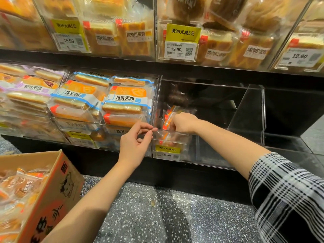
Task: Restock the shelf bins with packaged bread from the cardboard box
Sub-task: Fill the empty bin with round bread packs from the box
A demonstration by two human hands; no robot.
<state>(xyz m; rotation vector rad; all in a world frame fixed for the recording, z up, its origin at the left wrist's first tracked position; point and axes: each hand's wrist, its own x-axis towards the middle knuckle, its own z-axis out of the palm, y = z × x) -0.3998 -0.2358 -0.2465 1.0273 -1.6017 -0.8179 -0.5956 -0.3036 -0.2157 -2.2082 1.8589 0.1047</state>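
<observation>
I see the cardboard box [52, 190] at 8 o'clock, full of packaged bread [19, 188]. My left hand [135, 142] sits near centre, thumb and fingers half curled, pinching the clear bin [210, 109] front rim. At 3 o'clock of it, my right hand [183, 122] reaches inside the bin, closed on an orange bread packet [168, 118] standing upright at the bin's left wall.

The right hand [182, 122] reaches into the clear acrylic shelf bin [201, 151] and grips an orange-trimmed transparent bread packet [171, 114]. The left hand [135, 142] pinches at the bin's front left corner. An open brown cardboard box [57, 186] of packaged bread stands on the speckled grey floor [157, 216], lower left.
</observation>
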